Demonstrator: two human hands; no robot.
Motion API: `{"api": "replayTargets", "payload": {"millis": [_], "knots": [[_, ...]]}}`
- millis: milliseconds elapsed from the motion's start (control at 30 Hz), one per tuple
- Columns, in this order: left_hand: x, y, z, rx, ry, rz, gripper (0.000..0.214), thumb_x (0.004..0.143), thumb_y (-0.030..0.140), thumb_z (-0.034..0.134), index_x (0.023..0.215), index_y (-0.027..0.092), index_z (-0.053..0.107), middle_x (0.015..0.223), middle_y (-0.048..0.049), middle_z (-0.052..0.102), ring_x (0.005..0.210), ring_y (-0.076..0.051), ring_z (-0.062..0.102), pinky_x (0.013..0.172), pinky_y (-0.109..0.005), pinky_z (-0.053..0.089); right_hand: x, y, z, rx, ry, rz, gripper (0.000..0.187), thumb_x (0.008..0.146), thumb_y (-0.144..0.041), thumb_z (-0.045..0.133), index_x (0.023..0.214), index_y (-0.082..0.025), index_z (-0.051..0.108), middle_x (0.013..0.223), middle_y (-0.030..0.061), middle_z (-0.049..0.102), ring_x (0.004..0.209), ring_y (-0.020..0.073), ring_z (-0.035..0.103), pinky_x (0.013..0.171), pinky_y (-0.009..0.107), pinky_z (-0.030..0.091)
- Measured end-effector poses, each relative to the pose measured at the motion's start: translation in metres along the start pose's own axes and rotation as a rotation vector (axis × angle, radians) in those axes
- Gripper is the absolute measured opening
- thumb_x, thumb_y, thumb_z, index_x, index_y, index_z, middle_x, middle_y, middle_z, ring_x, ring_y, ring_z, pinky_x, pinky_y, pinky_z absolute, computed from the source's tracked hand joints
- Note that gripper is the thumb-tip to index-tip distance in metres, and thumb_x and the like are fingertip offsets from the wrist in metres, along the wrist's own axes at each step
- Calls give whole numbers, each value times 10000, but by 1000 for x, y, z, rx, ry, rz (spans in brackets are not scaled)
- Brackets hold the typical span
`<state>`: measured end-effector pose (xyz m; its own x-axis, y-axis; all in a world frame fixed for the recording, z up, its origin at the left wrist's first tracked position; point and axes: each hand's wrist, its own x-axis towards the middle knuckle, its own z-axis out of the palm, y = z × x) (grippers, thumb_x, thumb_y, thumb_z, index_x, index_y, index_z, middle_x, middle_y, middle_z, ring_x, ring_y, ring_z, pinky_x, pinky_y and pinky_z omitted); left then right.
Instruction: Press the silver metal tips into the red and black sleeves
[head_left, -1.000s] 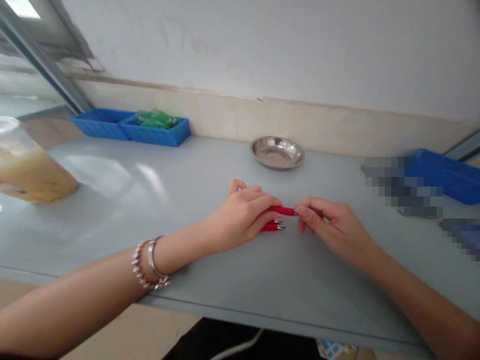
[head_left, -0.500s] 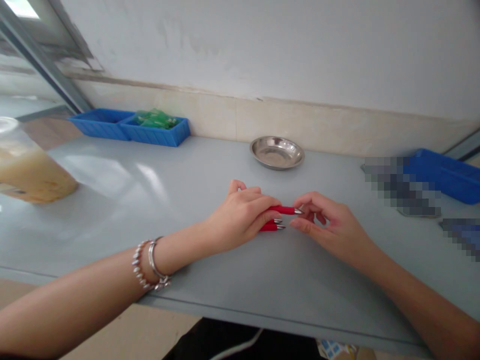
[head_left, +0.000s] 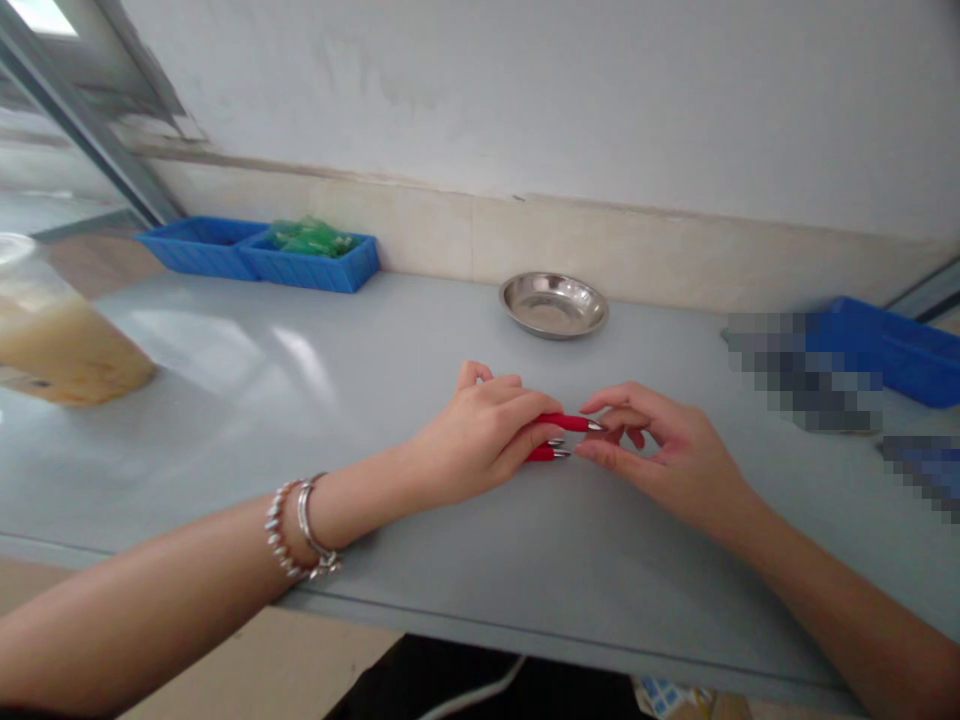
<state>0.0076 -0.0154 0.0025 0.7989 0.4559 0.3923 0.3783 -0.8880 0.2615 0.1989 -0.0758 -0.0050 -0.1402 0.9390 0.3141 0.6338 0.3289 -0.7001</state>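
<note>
Red pens (head_left: 568, 423) show in the head view, their metal tips pointing from the left hand (head_left: 487, 430) toward the right hand (head_left: 667, 440). Three tips can be seen. The left hand is closed over the pens from above, with the farthest one pinched between thumb and forefinger; whether it also grips the two nearer ones, just below its thumb, cannot be told. The right hand is partly open, thumb apart from the curved fingers, which are right by the tip of the pinched pen; whether they touch it is unclear. Both hands are over a grey bench (head_left: 540, 570).

On the left wrist, behind the left hand, are a beaded bracelet (head_left: 273, 530) and a silver bangle (head_left: 304, 512). Beyond the hands, near the wall (head_left: 525, 110), a shallow metal bowl (head_left: 555, 306) sits on the bench. Farther off to the left of the left hand are two blue trays (head_left: 311, 270), one with green material (head_left: 311, 238) inside, and, nearer, a clear plastic container (head_left: 75, 345) with yellowish contents. Past the right hand, to its right, is another blue tray (head_left: 900, 345), beside blurred-out patches.
</note>
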Motion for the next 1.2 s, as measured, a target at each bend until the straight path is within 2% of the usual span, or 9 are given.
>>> {"api": "replayTargets", "payload": {"millis": [167, 300, 467, 833, 933, 1100, 1200], "knots": [[0, 1, -1, -2, -14, -4, 207, 902, 264, 397, 945, 168, 576, 789, -1, 626, 699, -112, 491, 718, -298, 234, 1, -3, 0, 100, 2, 34, 112, 820, -288, 515, 793, -191, 565, 661, -12, 645, 541, 97, 547, 532, 217, 412], [0, 2, -1, -6, -17, -11, 212, 903, 263, 390, 943, 163, 573, 783, -5, 625, 695, -113, 487, 714, -298, 235, 1, 0, 1, 122, 74, 2, 102, 773, -288, 583, 762, -187, 575, 669, -1, 636, 577, 109, 559, 526, 225, 415], [0, 1, -1, -5, -9, -6, 238, 913, 277, 364, 950, 162, 568, 787, -5, 623, 692, -115, 481, 711, -301, 232, 0, 2, 1, 3, 158, -85, 66, 739, -236, 630, 754, -199, 578, 684, -9, 618, 633, 113, 555, 579, 235, 427], [2, 1, -2, 52, -16, -70, 341, 915, 305, 291, 893, 148, 593, 687, -27, 557, 660, -131, 478, 719, -316, 247, 1, -2, -3, -263, 226, -230, 80, 752, -118, 578, 741, -196, 567, 687, -16, 596, 602, 104, 514, 573, 230, 402], [2, 1, -2, 53, -4, -94, 325, 910, 302, 307, 889, 150, 594, 714, -30, 573, 682, -135, 495, 720, -320, 243, 3, 4, -4, -371, 218, -171, 61, 754, -131, 567, 745, -191, 575, 672, -8, 589, 599, 121, 511, 564, 244, 393], [2, 1, -1, 42, -16, -113, 298, 905, 297, 334, 894, 154, 596, 768, -32, 600, 732, -141, 510, 731, -321, 243, 6, 15, -3, -470, 53, 24, 72, 744, -121, 558, 744, -183, 594, 716, 11, 623, 624, 146, 531, 599, 271, 399], [1, 2, -1, 38, -22, -104, 280, 904, 291, 345, 900, 161, 593, 781, -24, 606, 735, -135, 508, 731, -317, 243, 7, 19, -2, -494, -18, 93, 81, 756, -126, 537, 736, -181, 595, 703, 13, 619, 645, 155, 544, 627, 280, 403]]}}
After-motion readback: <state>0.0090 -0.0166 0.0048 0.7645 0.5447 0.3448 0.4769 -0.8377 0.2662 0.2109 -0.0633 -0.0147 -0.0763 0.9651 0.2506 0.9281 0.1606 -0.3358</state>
